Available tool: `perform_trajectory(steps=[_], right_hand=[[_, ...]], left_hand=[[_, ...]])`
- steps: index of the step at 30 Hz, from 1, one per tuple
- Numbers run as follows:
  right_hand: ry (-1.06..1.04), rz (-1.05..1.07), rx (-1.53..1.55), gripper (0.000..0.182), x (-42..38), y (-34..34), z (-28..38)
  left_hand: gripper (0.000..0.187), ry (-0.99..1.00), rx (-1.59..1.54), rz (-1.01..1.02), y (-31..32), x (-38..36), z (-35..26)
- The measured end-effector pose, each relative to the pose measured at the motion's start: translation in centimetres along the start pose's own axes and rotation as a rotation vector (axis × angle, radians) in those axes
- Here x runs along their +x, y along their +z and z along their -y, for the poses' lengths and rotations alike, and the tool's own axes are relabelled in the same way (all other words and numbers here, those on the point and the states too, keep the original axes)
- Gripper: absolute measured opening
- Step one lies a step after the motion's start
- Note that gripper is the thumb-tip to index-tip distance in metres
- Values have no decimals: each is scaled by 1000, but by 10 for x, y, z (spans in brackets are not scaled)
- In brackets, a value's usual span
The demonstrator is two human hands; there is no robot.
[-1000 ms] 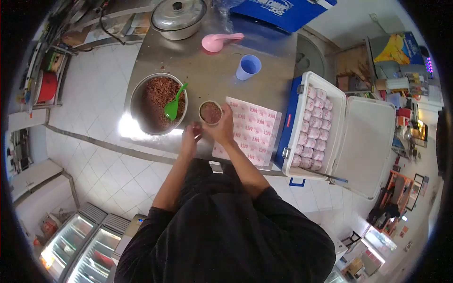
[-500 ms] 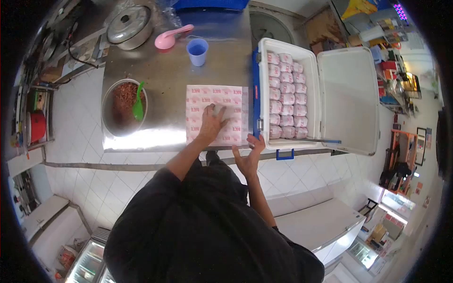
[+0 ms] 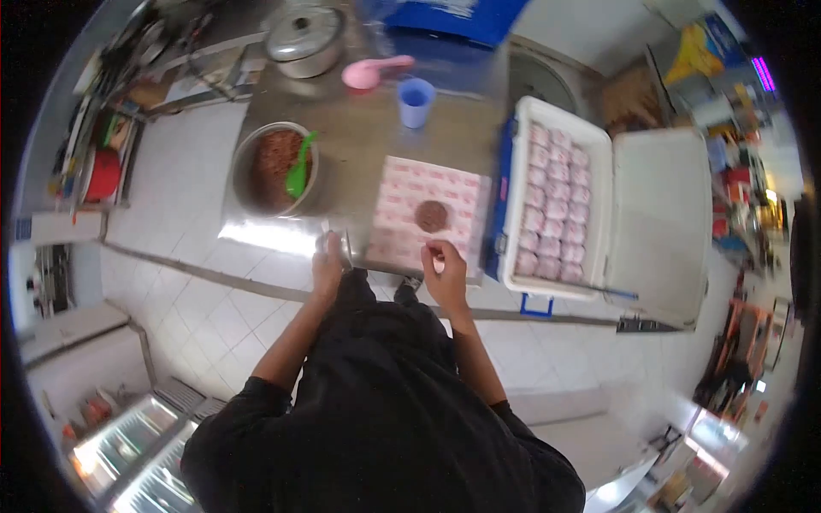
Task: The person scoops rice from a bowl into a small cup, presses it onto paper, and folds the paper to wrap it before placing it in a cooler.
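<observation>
The printed paper sheets [image 3: 398,192] lie on the metal table, with a round, flat brown portion [image 3: 432,215] of what looks like minced food on them. At the table's front edge, my left hand [image 3: 327,267] grips a small shiny container [image 3: 345,248], blurred, left of the paper. My right hand [image 3: 446,272] is at the paper's front part, just below the brown round, its fingers curled and pinched; what they hold, if anything, is too small to tell. A steel pot [image 3: 242,175] at the left holds brown mince [image 3: 278,158] and a green spoon [image 3: 297,175].
Right of the paper stands an open cooler [image 3: 599,214] with several wrapped bundles [image 3: 556,188] in rows. Behind are a blue cup [image 3: 415,101], a pink ladle [image 3: 362,75], a lidded pot [image 3: 305,43] and a blue container [image 3: 453,19].
The view has shifted. My left hand has left the paper, moved left and now grips the shiny container. The brown round now shows on the paper. My right hand's fingers have closed.
</observation>
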State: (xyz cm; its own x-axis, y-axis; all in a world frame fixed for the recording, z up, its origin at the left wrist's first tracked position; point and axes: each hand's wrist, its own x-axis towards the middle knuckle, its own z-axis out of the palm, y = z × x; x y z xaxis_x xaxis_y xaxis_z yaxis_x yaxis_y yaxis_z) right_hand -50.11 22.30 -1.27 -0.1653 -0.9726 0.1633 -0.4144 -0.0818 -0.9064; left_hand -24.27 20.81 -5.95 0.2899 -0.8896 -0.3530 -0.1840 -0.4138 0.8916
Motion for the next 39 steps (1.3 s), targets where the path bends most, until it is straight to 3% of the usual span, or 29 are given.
perform_trajectory(steps=[1, 6, 8, 11, 14, 18, 20, 23, 26, 28, 29, 32, 35, 38, 39], right_hand=[[-57, 67, 1, 14, 21, 14, 11], [-374, 286, -188, 16, 137, 118, 84], [-574, 299, -339, 17, 181, 167, 111], [-809, 350, -605, 17, 233, 236, 99], [-502, 865, -1009, 20, 252, 258, 124], [-560, 954, -1208, 21, 230, 289, 143], [-471, 1030, -1241, 21, 207, 316, 150], [-107, 1238, -1441, 21, 192, 357, 177], [10, 1265, -1462, 25, 198, 360, 181], [57, 1215, -1547, 26, 190, 360, 164], [78, 1192, -1588, 26, 186, 358, 154], [85, 1157, -1348, 25, 181, 350, 165], [142, 1031, -1314, 22, 178, 348, 187], [126, 673, -1215, 24, 178, 328, 208], [78, 608, -1239, 25, 184, 324, 215]], left_hand=[[61, -103, -107, 21, -20, -4, 8], [53, -222, -432, -104, -95, 19, 77], [53, -244, -532, -135, -121, 25, 70], [47, -318, -694, -195, -163, 38, 32], [46, -349, -827, -179, -209, 61, 0], [54, -200, -731, -126, -243, 96, -2], [54, -193, -636, -60, -241, 118, 20], [52, -188, -511, 44, -231, 143, 40], [49, -190, -494, 63, -221, 153, 19], [47, -170, -420, 17, -227, 146, -27], [49, -62, -304, -70, -220, 151, -12], [49, 66, -273, -53, -207, 167, 31], [50, 156, -160, -98, -214, 163, 17], [52, 289, -163, -118, -205, 169, 35], [52, 215, -195, -76, -209, 165, 27]])
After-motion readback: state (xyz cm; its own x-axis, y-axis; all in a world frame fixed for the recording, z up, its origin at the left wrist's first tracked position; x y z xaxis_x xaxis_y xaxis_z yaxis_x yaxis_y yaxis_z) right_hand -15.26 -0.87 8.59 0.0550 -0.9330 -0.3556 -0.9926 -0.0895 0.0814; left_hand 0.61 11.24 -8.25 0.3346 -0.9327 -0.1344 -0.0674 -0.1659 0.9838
